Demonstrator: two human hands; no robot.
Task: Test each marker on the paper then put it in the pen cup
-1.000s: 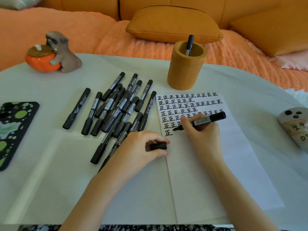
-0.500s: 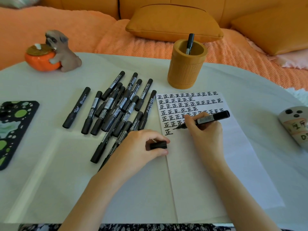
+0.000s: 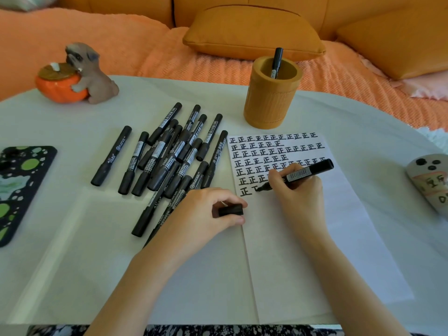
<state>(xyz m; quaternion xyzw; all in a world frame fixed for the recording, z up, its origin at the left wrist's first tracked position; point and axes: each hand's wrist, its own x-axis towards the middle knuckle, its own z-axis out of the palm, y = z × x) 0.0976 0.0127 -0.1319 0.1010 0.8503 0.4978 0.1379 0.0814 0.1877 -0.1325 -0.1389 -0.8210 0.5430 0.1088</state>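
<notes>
Right hand (image 3: 297, 192) grips the uncapped marker (image 3: 305, 173) with curled fingers, and we see its tip on the paper (image 3: 315, 251) in the lowest row of written characters. Compared with half a second ago, the tip has gone a little lower and a new, unfinished character now stands beside the single one in that row. Our left hand (image 3: 206, 212) has not moved: it rests at the paper's left edge and pinches the black cap (image 3: 230, 210) between thumb and fingers. The right hand hides parts of two rows of characters, and we cannot read the small print on the markers. A patterned dark case (image 3: 21, 185) at the left and a rounded pale object (image 3: 429, 180) at the right are cut off by the frame edges. The pen cup (image 3: 269, 103) stands on the desk (image 3: 72, 238) just beyond the paper and holds one black marker in the cup (image 3: 276, 63), leaning on its rim. The pile of capped markers (image 3: 169, 156) lies left of the paper.
</notes>
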